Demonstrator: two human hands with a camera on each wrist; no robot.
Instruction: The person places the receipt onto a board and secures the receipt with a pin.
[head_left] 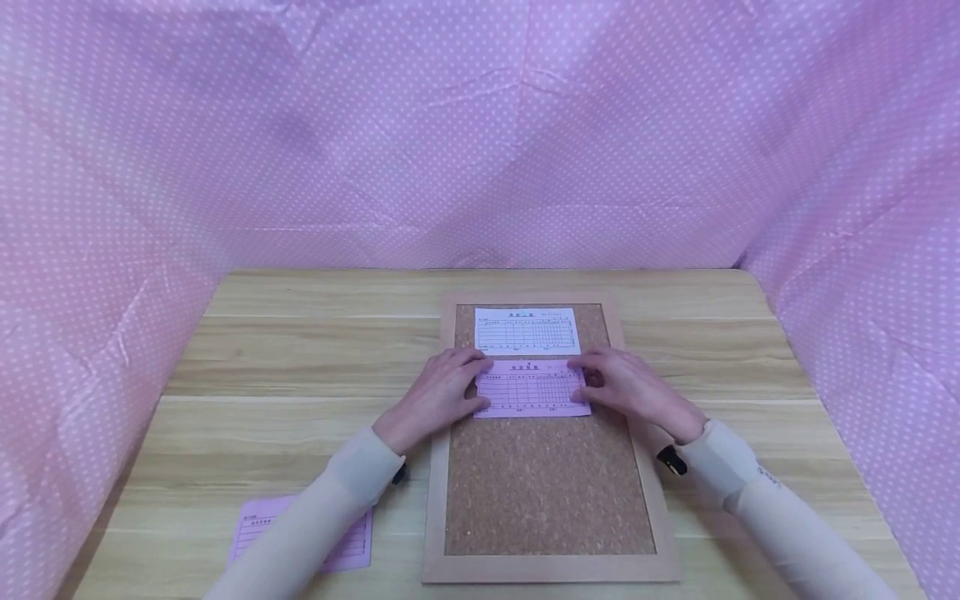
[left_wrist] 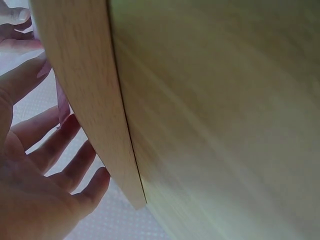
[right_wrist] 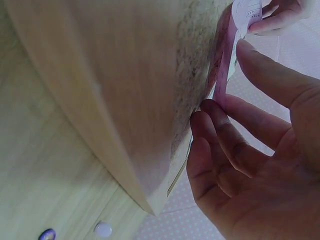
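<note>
A pink printed form slip (head_left: 536, 392) lies across the upper half of a wood-framed cork board (head_left: 551, 492). My left hand (head_left: 435, 392) touches its left edge, thumb below and index finger above. At the right edge my right hand (head_left: 630, 387) does the same, thumb and forefinger spread apart on the paper. Just above it, a white form slip (head_left: 528, 333) sits on the cork. In the right wrist view the pink slip (right_wrist: 226, 65) looks curved, partly off the cork. The left hand's other fingers (left_wrist: 62, 137) extend beside the frame.
Another pink form slip (head_left: 251, 525) lies on the wooden table (head_left: 315, 358) at lower left, partly covered by my left sleeve (head_left: 307, 517). In the right wrist view, a small purple round piece (right_wrist: 47, 234) and a white one (right_wrist: 103, 229) rest beside the board. Dotted pink cloth (head_left: 480, 142) surrounds the table.
</note>
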